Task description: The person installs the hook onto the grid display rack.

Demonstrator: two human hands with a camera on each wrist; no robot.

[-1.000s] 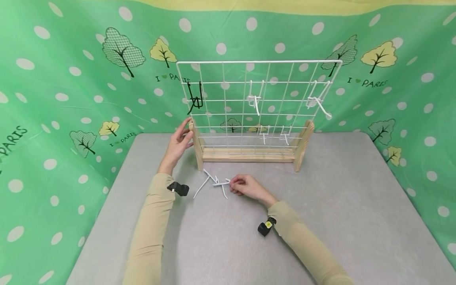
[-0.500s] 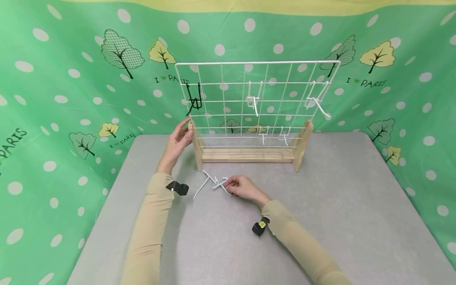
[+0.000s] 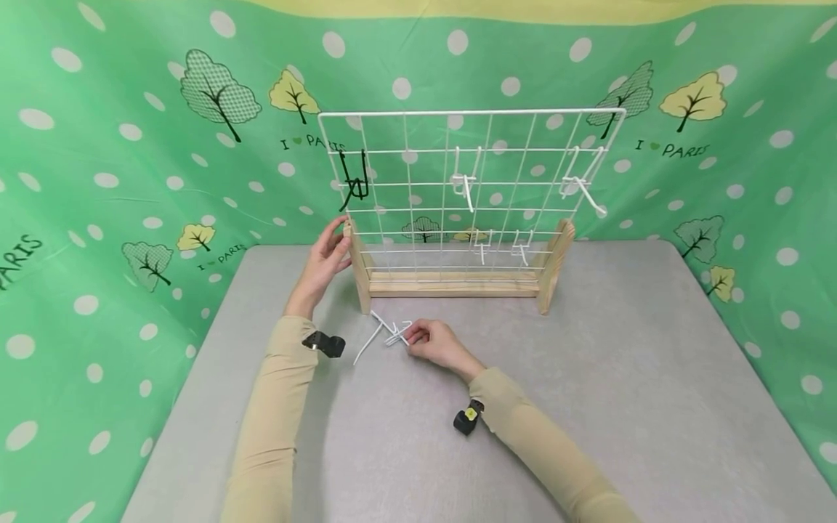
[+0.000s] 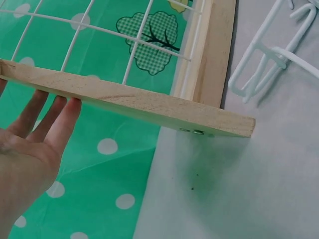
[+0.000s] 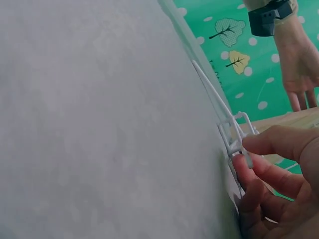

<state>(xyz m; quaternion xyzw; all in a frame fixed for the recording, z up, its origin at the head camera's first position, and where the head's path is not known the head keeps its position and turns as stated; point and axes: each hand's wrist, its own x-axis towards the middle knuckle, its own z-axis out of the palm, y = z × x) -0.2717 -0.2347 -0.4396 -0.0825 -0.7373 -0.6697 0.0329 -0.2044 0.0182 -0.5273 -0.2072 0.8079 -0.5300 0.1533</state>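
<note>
My left hand is at the left wooden upright of a white wire grid rack. Its fairly straight fingers touch the upright's outer side in the left wrist view. My right hand pinches a white wire display hook between thumb and fingers, just above or on the tabletop. A second white hook, with a long prong, lies left of it, and the two overlap in the head view. The fingers partly hide the pinched hook.
On the grid hang a black hook, two larger white hooks and two small white hooks lower down. A wooden crossbar joins the uprights on the grey table. A green dotted cloth stands behind.
My right hand has moved left to the nearer hook and pinches it. That hook has turned and shifted slightly left against the other one. The left hand stays at the upright.
</note>
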